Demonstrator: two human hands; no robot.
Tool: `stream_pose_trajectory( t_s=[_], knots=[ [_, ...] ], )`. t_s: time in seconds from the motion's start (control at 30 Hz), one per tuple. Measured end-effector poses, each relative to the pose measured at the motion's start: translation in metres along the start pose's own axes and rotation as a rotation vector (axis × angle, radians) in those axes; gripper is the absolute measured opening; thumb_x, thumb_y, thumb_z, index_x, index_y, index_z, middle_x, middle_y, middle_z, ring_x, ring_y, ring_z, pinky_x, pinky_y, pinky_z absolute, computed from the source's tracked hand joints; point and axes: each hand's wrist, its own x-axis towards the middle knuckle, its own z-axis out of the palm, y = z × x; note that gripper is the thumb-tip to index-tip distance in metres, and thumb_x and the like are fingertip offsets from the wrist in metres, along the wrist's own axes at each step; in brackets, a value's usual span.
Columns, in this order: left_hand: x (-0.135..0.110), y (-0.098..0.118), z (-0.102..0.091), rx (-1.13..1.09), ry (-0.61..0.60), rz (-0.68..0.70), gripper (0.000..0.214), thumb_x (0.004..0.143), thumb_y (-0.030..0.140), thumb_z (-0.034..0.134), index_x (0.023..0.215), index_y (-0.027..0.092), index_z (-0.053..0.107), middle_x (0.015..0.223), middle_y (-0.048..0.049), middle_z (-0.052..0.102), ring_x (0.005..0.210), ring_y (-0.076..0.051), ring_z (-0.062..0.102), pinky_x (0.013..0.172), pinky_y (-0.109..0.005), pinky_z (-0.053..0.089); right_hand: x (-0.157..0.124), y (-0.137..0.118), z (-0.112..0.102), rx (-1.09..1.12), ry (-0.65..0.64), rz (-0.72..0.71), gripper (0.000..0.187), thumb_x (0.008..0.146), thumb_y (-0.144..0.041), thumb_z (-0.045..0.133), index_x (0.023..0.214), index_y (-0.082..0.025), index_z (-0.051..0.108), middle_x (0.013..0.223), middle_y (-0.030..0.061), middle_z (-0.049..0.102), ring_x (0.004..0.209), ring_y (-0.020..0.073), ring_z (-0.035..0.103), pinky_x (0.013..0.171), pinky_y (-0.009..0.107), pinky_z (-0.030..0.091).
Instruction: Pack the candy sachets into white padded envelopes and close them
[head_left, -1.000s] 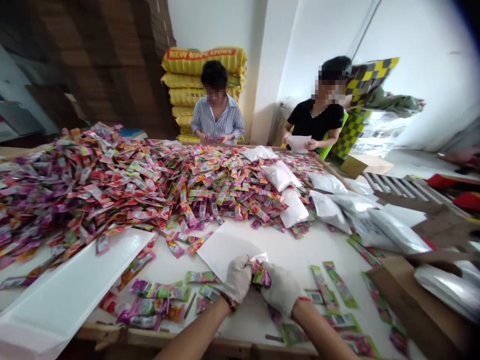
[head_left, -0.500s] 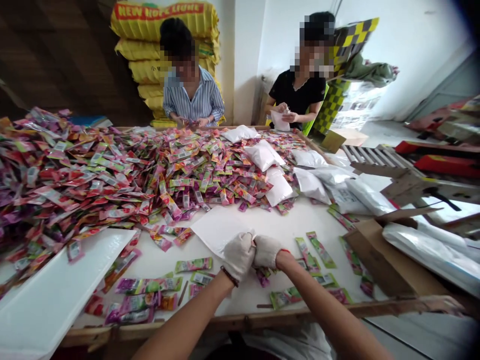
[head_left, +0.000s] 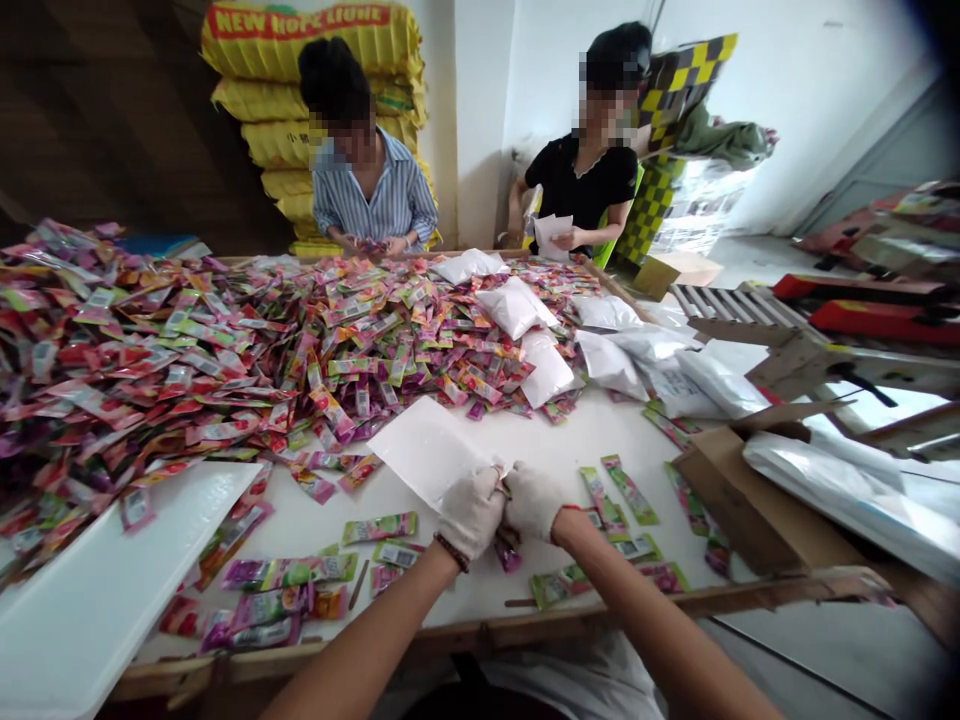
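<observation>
Both my hands wear pale work gloves and meet at the open end of a flat white plastic bag [head_left: 421, 448]. My left hand [head_left: 471, 512] is closed on the bag's near edge. Beside it, my right hand [head_left: 536, 500] is closed at the same edge, fingertips pinched close to the left ones. The bag stretches away from me to the left over the white tabletop [head_left: 540, 440]. Under my hands a purple candy sachet [head_left: 508, 556] shows in part. Further sachets lie on both sides, among them a green and pink one [head_left: 380, 528] left of my wrist.
A large heap of colourful sachets [head_left: 187, 340] fills the table's left and back. Filled white bags [head_left: 517, 305] lie at the right, near an open cardboard box [head_left: 739, 490]. A white board [head_left: 127, 570] lies at the left. Two people [head_left: 371, 195] work across the table.
My view has shifted slightly to the right. The white bag's far end has lifted a little in my hands. The co-worker in black has moved one hand away from their white bag.
</observation>
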Motion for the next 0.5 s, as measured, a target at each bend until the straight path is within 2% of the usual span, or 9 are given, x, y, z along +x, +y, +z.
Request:
stream_pose_trajectory(
  t_s=[0.1, 0.2, 0.3, 0.37, 0.43, 0.5],
  knots=[
    [0.001, -0.006, 0.001, -0.012, 0.0, 0.008, 0.028, 0.096, 0.031, 0.042, 0.099, 0.023, 0.068, 0.088, -0.0041, 0.07, 0.08, -0.017, 0.062, 0.067, -0.028, 0.036, -0.009, 0.011, -0.001, 0.064, 0.006, -0.048, 0.029, 0.096, -0.039, 0.053, 0.113, -0.017, 0.061, 0.112, 0.0077, 0.063, 0.096, 0.0189, 0.062, 0.085, 0.037, 0.052],
    [-0.001, -0.007, -0.001, -0.017, -0.008, 0.013, 0.028, 0.096, 0.031, 0.041, 0.095, 0.023, 0.068, 0.087, -0.0037, 0.069, 0.08, -0.016, 0.062, 0.067, -0.027, 0.035, -0.025, 0.022, -0.004, 0.153, 0.037, -0.098, 0.03, 0.099, -0.029, 0.036, 0.106, -0.015, 0.061, 0.104, 0.0099, 0.065, 0.096, 0.0186, 0.062, 0.088, 0.033, 0.049],
    [-0.003, -0.005, -0.003, -0.004, -0.036, 0.026, 0.028, 0.096, 0.033, 0.041, 0.095, 0.023, 0.067, 0.089, -0.0037, 0.069, 0.082, -0.016, 0.061, 0.069, -0.026, 0.035, -0.036, 0.028, -0.016, 0.165, 0.198, -0.107, 0.03, 0.097, -0.028, 0.033, 0.097, -0.017, 0.061, 0.099, 0.0099, 0.065, 0.095, 0.0207, 0.06, 0.087, 0.034, 0.047],
    [-0.002, -0.004, -0.003, 0.034, -0.061, 0.021, 0.027, 0.095, 0.033, 0.042, 0.096, 0.022, 0.067, 0.09, -0.0042, 0.069, 0.082, -0.016, 0.061, 0.068, -0.027, 0.035, -0.035, 0.026, -0.022, 0.227, 0.336, -0.05, 0.028, 0.097, -0.031, 0.034, 0.091, -0.019, 0.058, 0.084, 0.0056, 0.063, 0.079, 0.0188, 0.058, 0.076, 0.032, 0.047],
    [-0.001, -0.003, -0.003, 0.066, -0.071, 0.009, 0.027, 0.094, 0.032, 0.043, 0.092, 0.021, 0.067, 0.09, -0.0049, 0.069, 0.082, -0.018, 0.061, 0.068, -0.027, 0.035, -0.028, 0.019, -0.021, 0.35, 0.434, 0.007, 0.028, 0.097, -0.035, 0.032, 0.09, -0.02, 0.055, 0.07, 0.0001, 0.055, 0.064, 0.0154, 0.052, 0.065, 0.029, 0.044],
    [0.0, -0.004, -0.002, 0.05, -0.073, 0.011, 0.027, 0.093, 0.03, 0.043, 0.088, 0.02, 0.067, 0.088, -0.005, 0.069, 0.081, -0.018, 0.061, 0.067, -0.028, 0.036, -0.017, 0.007, -0.014, 0.437, 0.495, -0.002, 0.028, 0.096, -0.037, 0.032, 0.089, -0.02, 0.053, 0.067, -0.0022, 0.051, 0.06, 0.0139, 0.049, 0.061, 0.027, 0.043]
  ],
)
